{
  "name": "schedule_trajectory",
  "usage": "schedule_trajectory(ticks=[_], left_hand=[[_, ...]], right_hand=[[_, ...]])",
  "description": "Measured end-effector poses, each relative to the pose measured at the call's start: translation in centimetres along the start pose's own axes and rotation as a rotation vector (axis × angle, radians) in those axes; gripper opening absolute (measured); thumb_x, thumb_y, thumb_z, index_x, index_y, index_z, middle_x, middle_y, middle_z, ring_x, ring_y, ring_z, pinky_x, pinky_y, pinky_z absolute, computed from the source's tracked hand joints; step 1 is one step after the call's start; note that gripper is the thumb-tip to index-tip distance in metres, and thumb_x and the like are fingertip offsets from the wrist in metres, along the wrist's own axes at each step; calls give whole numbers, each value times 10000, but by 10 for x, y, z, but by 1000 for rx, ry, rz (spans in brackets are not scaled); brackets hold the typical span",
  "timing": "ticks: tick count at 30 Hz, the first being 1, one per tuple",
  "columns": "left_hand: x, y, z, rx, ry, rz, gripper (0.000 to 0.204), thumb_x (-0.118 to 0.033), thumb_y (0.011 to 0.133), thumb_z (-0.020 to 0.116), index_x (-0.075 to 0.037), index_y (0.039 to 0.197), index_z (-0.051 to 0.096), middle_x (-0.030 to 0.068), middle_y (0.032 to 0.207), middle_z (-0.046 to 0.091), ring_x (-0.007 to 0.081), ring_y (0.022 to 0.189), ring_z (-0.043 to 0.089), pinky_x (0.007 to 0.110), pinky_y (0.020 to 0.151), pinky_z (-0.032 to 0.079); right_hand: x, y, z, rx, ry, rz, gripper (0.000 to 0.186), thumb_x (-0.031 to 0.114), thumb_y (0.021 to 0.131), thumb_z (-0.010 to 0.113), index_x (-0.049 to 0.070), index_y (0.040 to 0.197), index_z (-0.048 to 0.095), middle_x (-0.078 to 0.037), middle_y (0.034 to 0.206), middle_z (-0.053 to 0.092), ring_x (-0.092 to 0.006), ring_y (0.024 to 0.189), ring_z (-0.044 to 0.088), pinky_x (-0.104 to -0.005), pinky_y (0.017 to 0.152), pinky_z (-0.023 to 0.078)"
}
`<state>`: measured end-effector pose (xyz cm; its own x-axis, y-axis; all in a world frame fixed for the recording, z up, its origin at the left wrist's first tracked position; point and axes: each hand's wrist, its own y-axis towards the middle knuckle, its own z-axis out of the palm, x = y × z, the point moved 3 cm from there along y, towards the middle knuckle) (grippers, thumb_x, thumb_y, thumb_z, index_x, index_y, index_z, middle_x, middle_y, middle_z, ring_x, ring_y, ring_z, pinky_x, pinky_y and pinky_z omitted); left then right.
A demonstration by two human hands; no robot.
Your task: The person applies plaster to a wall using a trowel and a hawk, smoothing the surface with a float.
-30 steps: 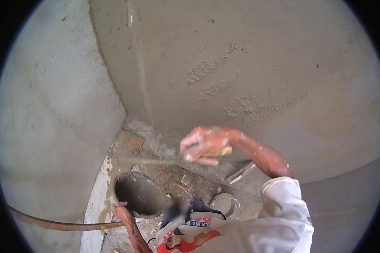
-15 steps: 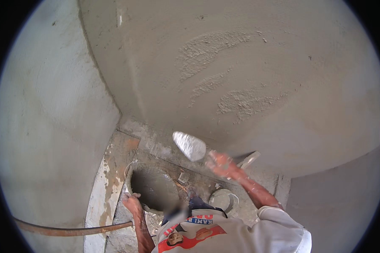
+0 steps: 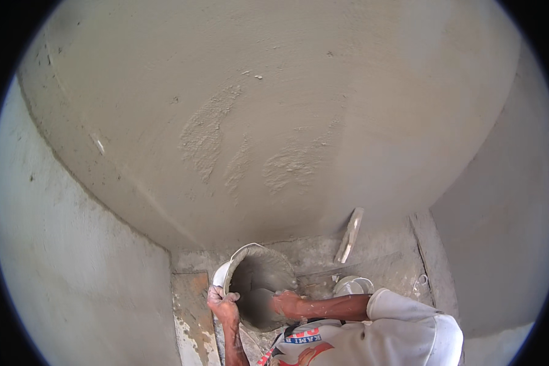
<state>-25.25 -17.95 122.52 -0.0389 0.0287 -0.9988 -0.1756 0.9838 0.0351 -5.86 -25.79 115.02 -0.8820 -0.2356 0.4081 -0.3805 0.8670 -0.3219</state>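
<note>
A bucket (image 3: 263, 255) crusted with grey mortar stands in front of me, its inside dark and wet. My left hand (image 3: 224, 304) is closed round the left side of its rim. My right hand (image 3: 285, 304) reaches over the opposite rim, fingers wrapped around the handle of a trowel. The trowel's blade (image 3: 257, 304) is down inside the bucket, blurred and grey against the mortar. Beyond rises the wall (image 3: 372, 140), coated in smooth wet mortar with several rough curved patches (image 3: 204, 137) at its middle.
A long pale float (image 3: 350, 236) leans at the wall's foot. Right of the bucket, partly behind my right arm, is a smaller pail (image 3: 352, 285). A stained board (image 3: 190, 302) lies left of the bucket. Another wall (image 3: 85, 256) closes in on the left.
My right hand has brought the trowel from in front of the wall down into the bucket. The left hand has stayed on the rim. My view has shifted to the right.
</note>
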Motion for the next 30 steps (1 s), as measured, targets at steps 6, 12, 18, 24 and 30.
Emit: schedule_trajectory(ticks=[6, 12, 18, 24, 30], left_hand=[[6, -6, 3, -67, -83, -10, 372, 126, 602, 612, -123, 729, 367, -56, 723, 361, 93, 657, 369, 271, 586, 372], [19, 5, -68, -251, -134, -105, 376, 145, 613, 604, -131, 726, 375, -57, 715, 390, 93, 650, 387, 270, 588, 345], [88, -17, -171, -546, -340, -323, 283, 117, 679, 590, -97, 761, 424, -11, 730, 452, 154, 684, 468, 323, 649, 413], [134, -88, -302, -893, 2, -319, 174, 74, 713, 530, -60, 754, 428, 76, 779, 580, 203, 732, 530, 379, 696, 438], [152, -127, -394, -998, 46, -389, 162, 85, 677, 507, -37, 754, 434, 62, 731, 525, 206, 662, 473, 362, 661, 413]], right_hand=[[-27, -19, -11, 127, 146, -295, 277, 243, 889, 689, -31, 890, 726, -253, 914, 743, -454, 890, 739, -548, 750, 583], [2, 8, -27, -7, 142, -182, 392, 332, 973, 651, -33, 1117, 647, -289, 920, 715, -497, 887, 710, -588, 762, 555], [69, 29, -115, -197, 111, -324, 366, 312, 984, 657, -23, 1131, 643, -271, 857, 706, -511, 845, 700, -602, 767, 556], [213, 59, -279, 418, 369, -354, 442, 378, 1029, 669, -33, 1189, 652, -189, 727, 688, -271, 565, 688, -425, 621, 566], [165, 153, -407, -82, 538, -59, 249, 252, 998, 660, 16, 1050, 720, -73, 757, 701, -130, 532, 651, -265, 485, 571]])
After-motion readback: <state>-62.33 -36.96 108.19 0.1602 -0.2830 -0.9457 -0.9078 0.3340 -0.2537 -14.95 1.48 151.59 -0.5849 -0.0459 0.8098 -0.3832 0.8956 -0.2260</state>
